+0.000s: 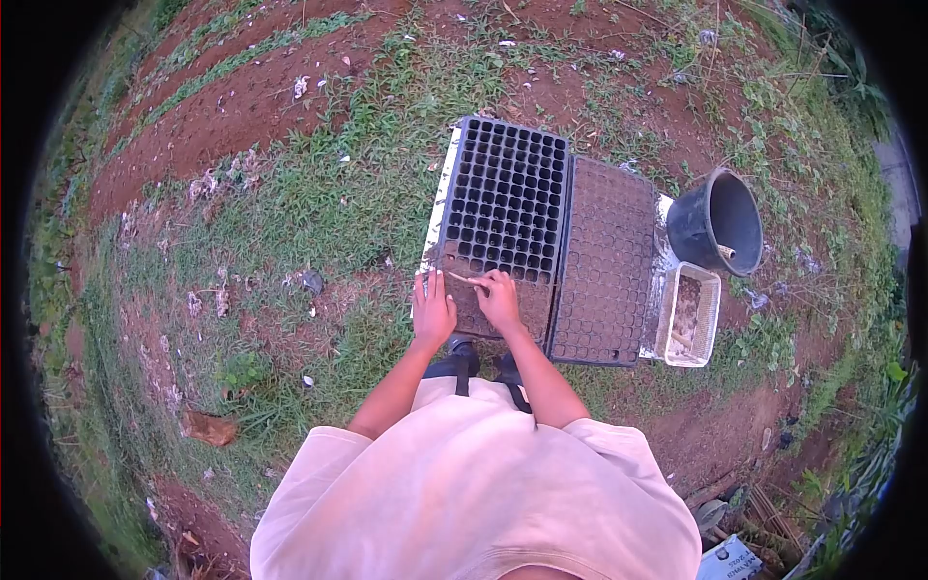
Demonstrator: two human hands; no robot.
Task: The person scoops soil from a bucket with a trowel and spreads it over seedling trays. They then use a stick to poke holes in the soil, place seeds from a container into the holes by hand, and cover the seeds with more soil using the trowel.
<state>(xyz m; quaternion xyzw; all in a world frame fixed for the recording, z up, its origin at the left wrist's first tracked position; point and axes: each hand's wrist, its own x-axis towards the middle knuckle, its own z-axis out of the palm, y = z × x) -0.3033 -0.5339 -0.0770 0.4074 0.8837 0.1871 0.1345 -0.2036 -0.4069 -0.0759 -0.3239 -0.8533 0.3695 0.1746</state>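
Note:
In front of me lies a black seedling tray point(510, 184); its far cells are hollow, while brown soil fills the cells nearest me. My left hand point(435, 311) rests at the tray's left edge, fingers stretched forward over the soil. A thin light-coloured stick point(460, 278) is pinched in my right hand point(499, 302), pointing left across the boundary between soil-filled and hollow cells. Right beside this tray sits a second seedling tray point(604, 261), filled with soil across its cells.
A dark bucket point(691, 217) lies tilted to the right, a small light object inside. Below it stands a cream plastic basket point(713, 319) with some soil in it. A white board point(651, 333) shows under the trays. Grass point(319, 222) and tilled soil beds point(222, 126) surround them.

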